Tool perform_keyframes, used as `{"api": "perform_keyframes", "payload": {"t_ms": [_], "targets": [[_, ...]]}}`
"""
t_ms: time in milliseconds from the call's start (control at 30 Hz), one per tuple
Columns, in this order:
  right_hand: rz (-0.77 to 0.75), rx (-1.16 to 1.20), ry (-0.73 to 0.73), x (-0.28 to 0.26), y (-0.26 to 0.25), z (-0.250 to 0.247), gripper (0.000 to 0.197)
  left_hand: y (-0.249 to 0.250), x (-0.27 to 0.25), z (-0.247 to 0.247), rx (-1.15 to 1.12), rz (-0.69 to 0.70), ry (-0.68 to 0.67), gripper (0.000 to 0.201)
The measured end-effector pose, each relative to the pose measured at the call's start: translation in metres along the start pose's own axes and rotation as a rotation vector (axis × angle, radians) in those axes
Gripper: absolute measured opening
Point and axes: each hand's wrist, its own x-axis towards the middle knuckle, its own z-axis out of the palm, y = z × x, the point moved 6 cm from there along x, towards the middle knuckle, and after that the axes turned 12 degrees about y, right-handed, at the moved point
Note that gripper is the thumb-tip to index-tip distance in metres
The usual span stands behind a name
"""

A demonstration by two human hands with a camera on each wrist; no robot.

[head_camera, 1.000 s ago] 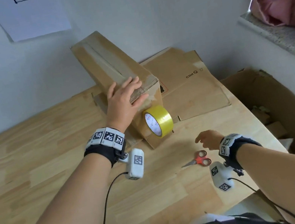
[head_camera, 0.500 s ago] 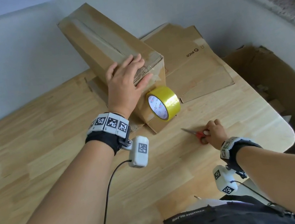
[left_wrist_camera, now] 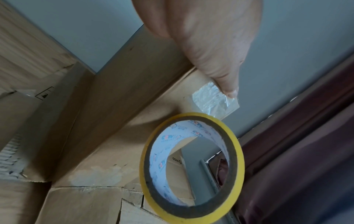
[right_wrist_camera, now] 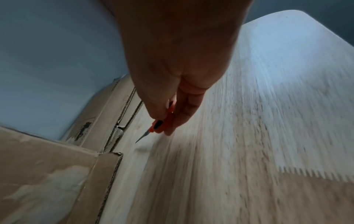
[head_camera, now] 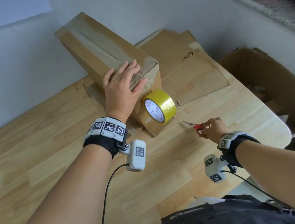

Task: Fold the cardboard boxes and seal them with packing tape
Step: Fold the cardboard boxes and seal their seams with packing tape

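Done: my left hand [head_camera: 124,88], fingers spread, presses the taped box [head_camera: 113,58]; tape roll [head_camera: 159,106] hangs at its 5 o'clock.
Left: my right hand [head_camera: 211,128], fingers pinching scissors [head_camera: 197,126] over the worktop [head_camera: 52,158], has yet to cut; flat cardboard [head_camera: 184,69] waits unfolded.

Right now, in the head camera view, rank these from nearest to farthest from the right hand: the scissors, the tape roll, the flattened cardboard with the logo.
1. The scissors: gripped in the right hand, blades pointing left.
2. The tape roll: up and left, hanging against the box front.
3. The flattened cardboard: lying farther back on the table, toward the wall.
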Motion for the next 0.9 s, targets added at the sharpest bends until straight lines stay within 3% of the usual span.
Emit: {"api": "perform_keyframes", "payload": {"t_ms": [100, 233, 400, 533, 667, 900], "targets": [[0.013, 0.093, 0.033, -0.005, -0.005, -0.009, 0.018, 0.001, 0.000, -0.001, 0.007, 0.000, -0.013, 0.034], [0.022, 0.209, 0.073, -0.008, -0.015, -0.021, 0.037, 0.004, 0.001, -0.002, 0.001, -0.005, -0.033, 0.035], [0.315, 0.577, -0.065, -0.009, -0.020, -0.016, 0.042, 0.003, 0.000, -0.004, -0.009, -0.006, -0.072, 0.039], [0.332, 0.757, -0.200, -0.020, -0.046, -0.021, 0.033, 0.000, 0.002, -0.010, -0.040, 0.002, -0.130, 0.045], [0.099, 0.674, -0.176, -0.019, -0.117, -0.042, 0.029, -0.011, 0.005, -0.015, -0.146, 0.000, -0.255, 0.052], [-0.667, 0.317, -0.094, -0.063, -0.269, -0.058, 0.026, -0.025, 0.014, -0.019, -0.117, 0.012, -0.400, 0.043]]}}
